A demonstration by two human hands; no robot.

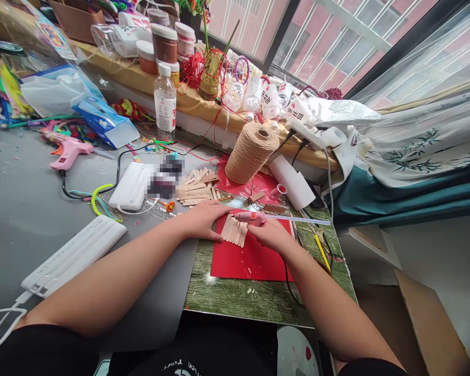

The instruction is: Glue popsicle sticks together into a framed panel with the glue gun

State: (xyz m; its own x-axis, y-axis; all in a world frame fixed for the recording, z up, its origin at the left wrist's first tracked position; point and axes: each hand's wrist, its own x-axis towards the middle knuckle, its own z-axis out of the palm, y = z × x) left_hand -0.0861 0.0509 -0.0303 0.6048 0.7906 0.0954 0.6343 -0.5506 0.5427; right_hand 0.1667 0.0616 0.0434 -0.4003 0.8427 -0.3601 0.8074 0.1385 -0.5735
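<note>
A row of pale wooden craft sticks (234,233), set side by side as a small panel, lies on a sheet of red paper (250,265). My left hand (206,218) holds the panel at its left side, with the thumb low and the fingers near its top edge. My right hand (272,234) is closed around a pink hot glue gun (250,216), whose nozzle points left over the top of the sticks. From its back end sticks out a long clear glue stick (301,220). The grip of the gun is mostly hidden by my fingers.
Loose craft sticks (198,187) lie in a pile behind my left hand. A big twine spool (253,152) stands beyond the paper. Another pink glue gun (68,149), white power banks (76,256) and a plastic bottle (165,102) are leftward. A yellow pen-like tool (321,252) lies right.
</note>
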